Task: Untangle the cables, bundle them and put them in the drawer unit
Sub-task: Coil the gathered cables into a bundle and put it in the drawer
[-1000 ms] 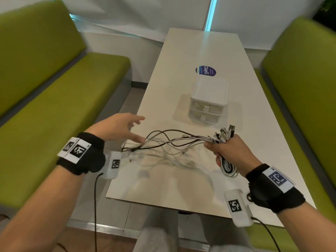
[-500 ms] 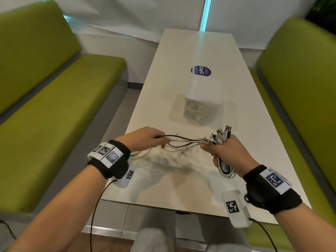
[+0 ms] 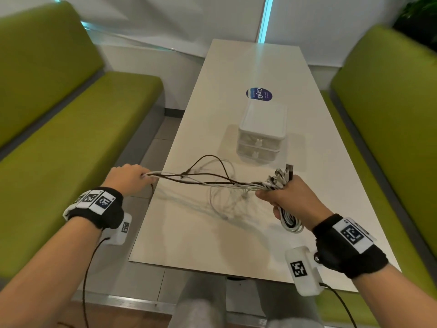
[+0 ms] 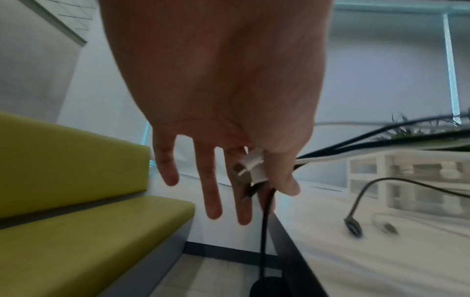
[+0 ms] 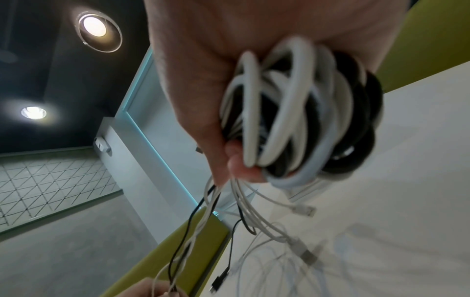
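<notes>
head view: the cables (image 3: 208,182) are pinched by the left hand (image 3: 128,177) and clamped in the right hand (image 3: 287,198) above the bench (image 3: 189,233). they should be pulled slowly, so knots are not tightened.

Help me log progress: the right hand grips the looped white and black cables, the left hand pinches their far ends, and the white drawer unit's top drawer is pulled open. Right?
Not quite. In the head view both drawers of the white plastic drawer unit are closed. The rest stands: the right hand grips the looped white and black cables, and the left hand pinches their far ends.
</notes>
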### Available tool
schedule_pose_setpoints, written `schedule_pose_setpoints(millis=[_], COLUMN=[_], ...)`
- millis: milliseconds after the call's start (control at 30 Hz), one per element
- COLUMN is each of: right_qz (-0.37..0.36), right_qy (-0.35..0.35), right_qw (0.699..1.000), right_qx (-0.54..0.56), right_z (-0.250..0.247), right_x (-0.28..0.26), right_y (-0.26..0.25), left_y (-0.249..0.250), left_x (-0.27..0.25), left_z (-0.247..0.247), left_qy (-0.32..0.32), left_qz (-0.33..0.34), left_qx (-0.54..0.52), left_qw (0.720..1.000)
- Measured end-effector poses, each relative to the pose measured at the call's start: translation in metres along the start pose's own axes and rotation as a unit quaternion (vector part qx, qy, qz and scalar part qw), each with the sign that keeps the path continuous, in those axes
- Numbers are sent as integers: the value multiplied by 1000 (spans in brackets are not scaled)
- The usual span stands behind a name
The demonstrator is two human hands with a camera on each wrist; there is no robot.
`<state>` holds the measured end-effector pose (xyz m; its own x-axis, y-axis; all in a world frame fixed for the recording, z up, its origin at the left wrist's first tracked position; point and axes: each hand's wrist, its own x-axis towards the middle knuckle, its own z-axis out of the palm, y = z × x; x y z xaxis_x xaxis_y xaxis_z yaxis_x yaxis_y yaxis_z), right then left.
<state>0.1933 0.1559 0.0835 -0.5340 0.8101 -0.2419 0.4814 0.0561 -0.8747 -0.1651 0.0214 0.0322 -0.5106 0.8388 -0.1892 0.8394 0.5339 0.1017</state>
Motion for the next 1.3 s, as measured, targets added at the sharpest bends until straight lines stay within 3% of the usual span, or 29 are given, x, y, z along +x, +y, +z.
schedule_pose_setpoints(millis=[100, 167, 267, 400, 533, 633, 733, 833, 1067, 1233, 1300], right_qz=[-7, -12, -15, -44, -114, -135, -109, -90, -90, -93, -87], right_qy=[-13, -15, -14, -35, -85, -62, -39, -36, 6, 11, 20], right_qw=[1000, 1000, 1000, 998, 989, 985, 989, 991, 989, 986, 991], right_qx=[-5, -8, -9, -30, -38, -86, -97, -92, -117, -135, -103], right_z=[8, 11, 14, 19, 17, 7, 1, 8, 7, 12, 13], right_x=[0, -1, -1, -6, -15, -14, -11, -8, 1, -3, -4], right_y=[0, -1, -4, -13, -25, -24, -17, -13, -8, -6, -4], left_y=[8, 15, 42, 113, 174, 184, 167, 151, 126, 118, 119], left_x=[3, 3, -7, -30, -43, -43, -34, -28, -27, -20, -22], left_z=[-6, -19, -47, -55, -40, -26, -19, -17, -18, -5, 1], left_qy=[6, -48, -83, -89, -125, -103, -82, -73, -173, -195, -202], left_qz=[0, 28, 136, 312, 376, 358, 293, 259, 250, 240, 224], left_qx=[-27, -56, -143, -210, -176, -181, -179, -201, -314, -157, -158], left_qw=[1000, 997, 977, 922, 901, 910, 936, 942, 899, 938, 940])
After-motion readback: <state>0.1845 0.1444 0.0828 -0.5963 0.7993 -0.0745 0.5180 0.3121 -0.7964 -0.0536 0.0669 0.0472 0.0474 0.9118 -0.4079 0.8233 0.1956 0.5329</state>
